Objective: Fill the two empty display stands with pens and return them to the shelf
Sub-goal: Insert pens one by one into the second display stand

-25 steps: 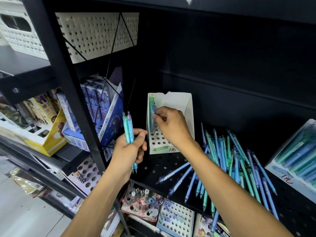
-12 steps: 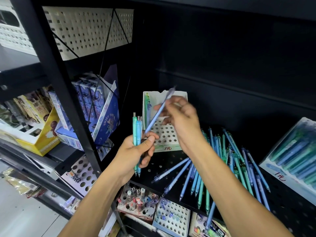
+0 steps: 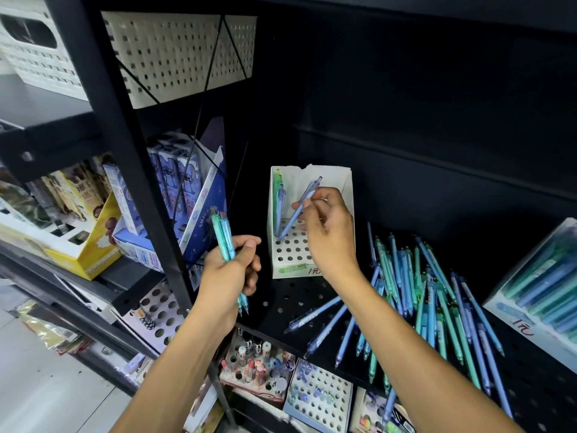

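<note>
Open, dark room above and to the right of the white display stand (image 3: 312, 245) on the black shelf (image 3: 281, 301). Bare perforated floor just in front of the stand. To the right, a loose pile of pens (image 3: 431, 295) spread across the shelf, and at the far right a full box of pens (image 3: 537, 295). On the left, a black upright post (image 3: 137, 170), crossed by thin diagonal braces, close beside the stand.
</note>
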{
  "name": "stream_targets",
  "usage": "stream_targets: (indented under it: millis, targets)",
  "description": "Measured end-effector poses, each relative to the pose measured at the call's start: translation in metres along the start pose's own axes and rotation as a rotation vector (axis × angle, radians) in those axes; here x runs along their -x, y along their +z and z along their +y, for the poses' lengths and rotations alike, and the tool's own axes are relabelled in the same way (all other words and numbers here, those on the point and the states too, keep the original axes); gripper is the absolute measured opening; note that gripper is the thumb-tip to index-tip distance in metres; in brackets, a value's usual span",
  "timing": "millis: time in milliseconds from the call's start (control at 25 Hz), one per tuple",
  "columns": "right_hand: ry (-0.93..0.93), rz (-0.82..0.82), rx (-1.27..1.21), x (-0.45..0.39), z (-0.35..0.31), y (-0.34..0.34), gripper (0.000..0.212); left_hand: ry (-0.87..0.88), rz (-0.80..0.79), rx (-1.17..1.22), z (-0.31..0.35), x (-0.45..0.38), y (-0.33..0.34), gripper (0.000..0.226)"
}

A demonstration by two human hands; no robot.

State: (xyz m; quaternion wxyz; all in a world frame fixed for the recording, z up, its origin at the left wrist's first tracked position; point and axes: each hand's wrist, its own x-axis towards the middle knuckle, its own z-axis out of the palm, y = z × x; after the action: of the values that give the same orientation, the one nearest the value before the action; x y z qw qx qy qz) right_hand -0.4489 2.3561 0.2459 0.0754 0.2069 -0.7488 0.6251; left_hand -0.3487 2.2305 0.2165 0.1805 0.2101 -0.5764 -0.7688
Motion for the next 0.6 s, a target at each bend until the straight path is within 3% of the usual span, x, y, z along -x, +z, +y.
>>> stream_targets:
  millis: [320, 600]
  targets:
    - [-0.175, -0.103, 0.266, 0.004, 0.000, 0.007, 0.005, -0.006, -0.040, -0.002, 0.000, 0.003, 0.005, 0.012]
    - [-0.163, -0.111, 0.392, -0.003, -0.005, 0.007, 0.011, 0.015, -0.123, -0.008, 0.008, 0.009, 0.015, 0.012]
